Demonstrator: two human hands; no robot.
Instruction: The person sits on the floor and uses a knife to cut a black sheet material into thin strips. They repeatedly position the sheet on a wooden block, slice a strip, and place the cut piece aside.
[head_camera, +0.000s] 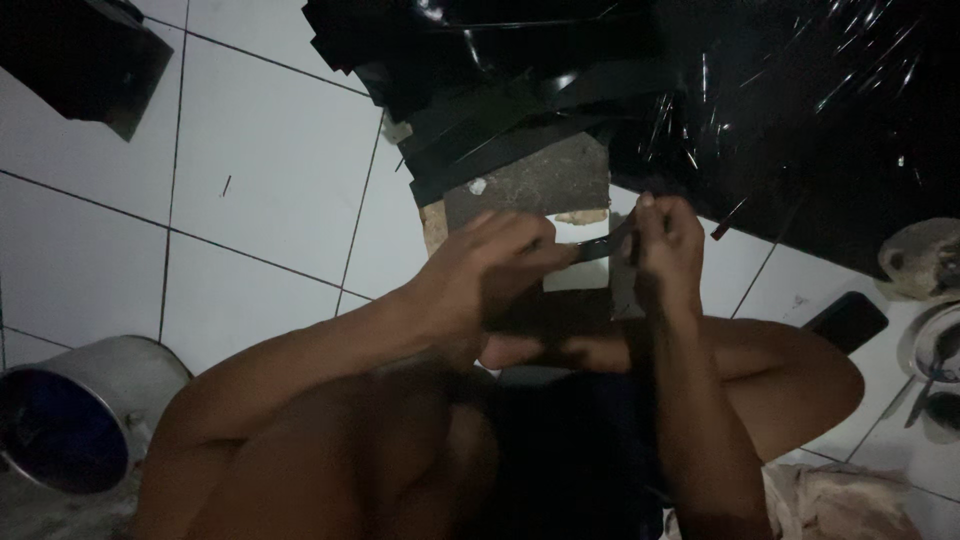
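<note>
strip (598, 247) pinched at both ends: left hand (490, 270), right hand (665, 245) | held above board (545, 180) | black pile (520, 90) lies behind, untouched

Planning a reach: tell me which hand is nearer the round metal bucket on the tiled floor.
Left. The left hand sits right of the round metal bucket and higher in view; the right hand is farther right.

A thin dark strip (600, 246) stretches level between both hands, above the floor.
</note>
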